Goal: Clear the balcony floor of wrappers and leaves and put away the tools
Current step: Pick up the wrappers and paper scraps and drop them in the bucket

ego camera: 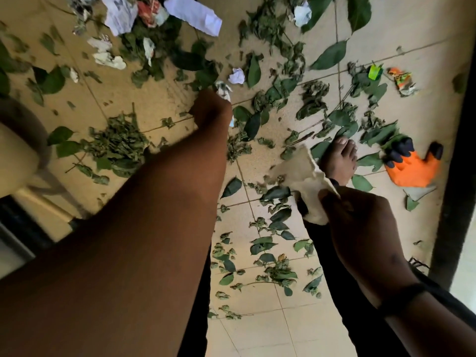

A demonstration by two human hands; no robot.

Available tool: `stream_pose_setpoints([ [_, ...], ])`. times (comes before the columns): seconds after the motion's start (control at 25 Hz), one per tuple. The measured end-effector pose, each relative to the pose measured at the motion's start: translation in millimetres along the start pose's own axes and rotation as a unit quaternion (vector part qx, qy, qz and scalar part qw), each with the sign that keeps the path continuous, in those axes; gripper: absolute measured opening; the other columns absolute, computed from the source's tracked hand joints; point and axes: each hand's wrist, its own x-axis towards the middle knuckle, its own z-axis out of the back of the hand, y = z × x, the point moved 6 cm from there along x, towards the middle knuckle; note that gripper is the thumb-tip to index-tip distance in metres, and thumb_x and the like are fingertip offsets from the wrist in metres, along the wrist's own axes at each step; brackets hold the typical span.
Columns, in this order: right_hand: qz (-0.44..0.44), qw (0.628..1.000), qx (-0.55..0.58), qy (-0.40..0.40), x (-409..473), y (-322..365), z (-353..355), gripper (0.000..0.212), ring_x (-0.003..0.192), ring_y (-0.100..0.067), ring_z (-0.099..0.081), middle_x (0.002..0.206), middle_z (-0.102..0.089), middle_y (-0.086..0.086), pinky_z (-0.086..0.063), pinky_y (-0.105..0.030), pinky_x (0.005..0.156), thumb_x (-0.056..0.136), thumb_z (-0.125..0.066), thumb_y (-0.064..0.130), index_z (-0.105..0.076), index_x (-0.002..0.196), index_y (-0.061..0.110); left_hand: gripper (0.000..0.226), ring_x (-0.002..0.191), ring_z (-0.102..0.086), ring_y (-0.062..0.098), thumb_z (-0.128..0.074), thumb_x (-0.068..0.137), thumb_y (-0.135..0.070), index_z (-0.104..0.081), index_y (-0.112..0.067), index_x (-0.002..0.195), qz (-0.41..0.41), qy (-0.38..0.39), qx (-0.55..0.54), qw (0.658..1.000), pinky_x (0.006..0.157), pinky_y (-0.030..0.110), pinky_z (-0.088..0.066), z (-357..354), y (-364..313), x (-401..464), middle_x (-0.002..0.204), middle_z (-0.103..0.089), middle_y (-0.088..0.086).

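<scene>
The left hand (211, 109) is stretched down to the tiled floor (260, 328), its fingers curled round a crumpled white wrapper (223, 90) that shows just past the knuckles. The right hand (360, 222) is held higher and nearer the camera, its grip clamped on a torn piece of brown paper (296, 173) pinched at its lower edge. A bare foot (340, 158) is planted on the floor just behind that paper. Green leaves (118, 145) are scattered over most of the tiles, with a thicker heap to the left. More crumpled papers (193, 14) are piled at the top, and a small white ball of paper (237, 76) lies just beyond the left hand. An orange and black glove (412, 166) lies near the dark frame on the right, and a torn orange wrapper (401, 81) is seen farther up the same side
</scene>
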Motion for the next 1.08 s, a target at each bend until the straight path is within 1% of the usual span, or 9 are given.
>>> stream_pose_setpoints([
  [0.12,-0.005,1.000,-0.012,0.021,1,2,-10,0.037,0.064,-0.037,-0.054,0.068,-0.063,-0.018,-0.040,-0.032,0.056,0.100,-0.057,0.027,-0.067,0.082,-0.003,0.045,0.109,-0.067,0.025,-0.069,0.090,-0.032,-0.061,-0.008,0.127,0.021,0.000,-0.048,0.999,0.063,0.020,-0.048,19,10,-36,0.126,-0.066,0.012],
  [0.24,-0.050,0.998,0.033,0.017,8,-2,-6,0.032,0.057,-0.025,-0.049,0.064,-0.058,-0.011,-0.034,-0.019,0.049,0.101,-0.056,0.024,-0.066,0.084,-0.002,0.021,0.077,-0.064,0.016,-0.074,0.089,-0.028,-0.063,-0.010,0.090,-0.010,0.061,-0.149,0.987,0.046,0.016,-0.035,54,14,-107,0.097,-0.072,0.008],
  [0.36,-0.088,0.989,0.118,0.020,-6,7,5,0.023,0.058,-0.013,-0.048,0.067,-0.057,0.002,-0.036,-0.017,0.049,0.102,-0.054,0.022,-0.064,0.085,0.010,0.031,0.056,-0.047,0.010,-0.071,0.093,-0.024,-0.054,-0.019,0.067,-0.051,0.107,-0.175,0.977,0.046,0.020,-0.036,117,11,-184,0.063,-0.058,-0.003],
  [0.48,-0.076,0.980,0.182,0.006,-57,39,55,0.018,0.075,-0.022,-0.049,0.081,-0.058,-0.002,-0.034,-0.016,0.053,0.102,-0.052,0.015,-0.066,0.098,0.003,0.029,0.058,-0.048,0.016,-0.072,0.091,-0.023,-0.056,-0.015,0.068,-0.121,0.142,-0.160,0.969,0.058,0.028,-0.038,184,-22,-254,0.061,-0.057,0.001],
  [0.64,-0.042,0.966,0.253,0.025,-162,65,156,0.034,0.108,-0.034,-0.046,0.123,-0.058,-0.031,-0.037,-0.036,0.091,0.104,-0.049,0.012,-0.054,0.128,-0.011,0.020,0.056,-0.058,0.014,-0.081,0.082,-0.018,-0.064,-0.009,0.077,-0.206,0.199,-0.146,0.947,0.064,0.040,-0.052,273,-70,-389,0.069,-0.066,0.007],
  [0.72,0.021,0.965,0.263,-0.004,-214,91,225,0.040,0.110,-0.034,-0.052,0.123,-0.063,-0.023,-0.040,-0.046,0.098,0.103,-0.049,0.035,-0.060,0.125,0.004,0.024,0.048,-0.056,0.008,-0.082,0.080,-0.013,-0.062,-0.019,0.067,-0.245,0.180,-0.163,0.939,0.059,0.040,-0.051,336,-98,-470,0.060,-0.064,-0.006],
  [0.8,0.086,0.969,0.228,-0.039,-243,118,274,0.055,0.106,-0.034,-0.060,0.113,-0.069,-0.012,-0.047,-0.049,0.093,0.096,-0.035,0.066,-0.060,0.108,0.018,0.024,0.043,-0.053,0.001,-0.082,0.079,-0.008,-0.064,-0.019,0.069,-0.266,0.161,-0.227,0.923,0.052,0.024,-0.045,389,-124,-523,0.053,-0.063,-0.011],
  [0.88,0.116,0.963,0.230,-0.074,-270,141,313,0.042,0.100,-0.031,-0.059,0.103,-0.064,-0.010,-0.041,-0.039,0.082,0.102,-0.035,0.056,-0.050,0.099,0.018,0.018,0.042,-0.051,-0.002,-0.080,0.081,-0.004,-0.064,-0.009,0.076,-0.292,0.160,-0.257,0.907,0.046,0.014,-0.040,420,-147,-566,0.051,-0.063,-0.011],
  [1.08,0.179,0.919,0.256,-0.240,-353,161,370,0.034,0.092,-0.040,-0.060,0.094,-0.062,-0.019,-0.040,-0.041,0.071,0.105,-0.038,0.041,-0.046,0.097,0.008,0.019,0.082,-0.065,0.022,-0.074,0.083,0.005,-0.066,-0.011,0.078,-0.395,0.249,-0.258,0.846,0.077,0.033,-0.054,434,-174,-646,0.079,-0.071,0.011],
])
